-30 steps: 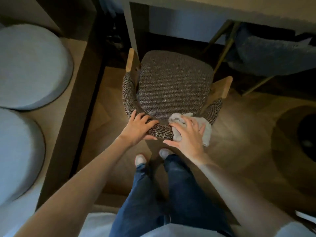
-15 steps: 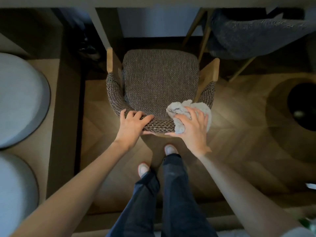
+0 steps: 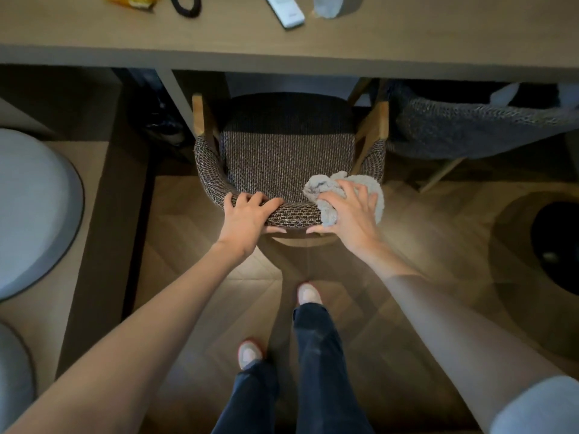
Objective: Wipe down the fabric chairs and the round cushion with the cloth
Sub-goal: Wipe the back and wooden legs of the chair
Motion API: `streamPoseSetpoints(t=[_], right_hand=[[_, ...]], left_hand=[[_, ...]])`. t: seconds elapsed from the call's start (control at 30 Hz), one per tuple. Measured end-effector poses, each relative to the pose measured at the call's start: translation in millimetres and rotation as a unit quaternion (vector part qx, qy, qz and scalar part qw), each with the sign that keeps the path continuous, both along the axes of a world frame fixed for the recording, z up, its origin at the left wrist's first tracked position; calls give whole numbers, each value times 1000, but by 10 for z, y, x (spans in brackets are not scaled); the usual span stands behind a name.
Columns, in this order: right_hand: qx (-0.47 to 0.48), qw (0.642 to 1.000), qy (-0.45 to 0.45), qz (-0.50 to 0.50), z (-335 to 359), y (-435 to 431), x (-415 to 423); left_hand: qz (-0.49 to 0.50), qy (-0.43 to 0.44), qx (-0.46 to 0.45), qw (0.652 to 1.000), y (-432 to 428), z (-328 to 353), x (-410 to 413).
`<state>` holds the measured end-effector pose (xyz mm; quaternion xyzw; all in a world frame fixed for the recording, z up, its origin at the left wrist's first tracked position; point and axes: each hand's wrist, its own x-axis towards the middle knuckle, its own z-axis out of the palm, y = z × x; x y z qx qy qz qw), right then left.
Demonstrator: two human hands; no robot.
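A brown woven fabric chair [image 3: 283, 164] stands under the desk with its curved backrest toward me. My left hand [image 3: 247, 216] grips the top of the backrest, fingers over the rim and thumb behind. My right hand [image 3: 347, 214] holds a crumpled grey cloth [image 3: 326, 189] against the right part of the backrest, fingers spread over it and thumb under the rim. A second fabric chair [image 3: 476, 133], darker grey, sits to the right under the desk. A round grey cushion [image 3: 34, 211] lies on the bench at the left.
The wooden desk [image 3: 407, 42] spans the top, carrying a remote [image 3: 285, 9], a black hair tie [image 3: 185, 6] and a yellow packet [image 3: 131, 0]. Another round cushion [image 3: 12, 371] sits lower left. A dark round bin [image 3: 554, 249] stands at the right. My feet stand on the wood floor.
The cloth and my right hand have slid right along the backrest. My view has tilted up, bringing the desk top into sight. My left hand keeps its grip.
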<state>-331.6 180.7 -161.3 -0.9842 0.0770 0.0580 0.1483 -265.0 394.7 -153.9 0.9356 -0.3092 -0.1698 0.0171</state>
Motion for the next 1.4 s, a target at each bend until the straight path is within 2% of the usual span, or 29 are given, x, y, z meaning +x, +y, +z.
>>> streamPoseSetpoints(t=[0.27, 0.47, 0.57, 0.63, 0.77, 0.9, 1.13, 1.4], right_hand=[[4, 997, 67, 28, 9, -230, 875], [22, 994, 90, 63, 105, -277, 1027], [62, 994, 46, 81, 213, -369, 979], [109, 993, 5, 51, 324, -453, 967], [148, 988, -49, -7, 608, -592, 840], [118, 989, -60, -64, 830, -724, 530], [106, 974, -83, -185, 1135, -1125, -106], [21, 960, -40, -275, 1337, -2236, -556]], left_hand=[[51, 33, 21, 998, -306, 72, 763], [90, 35, 69, 993, -398, 173, 866], [130, 58, 78, 987, -439, 205, 814], [141, 67, 76, 985, -492, 274, 746], [140, 53, 11, 989, -611, 458, 547], [102, 23, -53, 993, -810, 663, 320], [8, 24, -114, 993, -1390, 961, 111], [-99, 45, -195, 975, -2358, 1306, 39]])
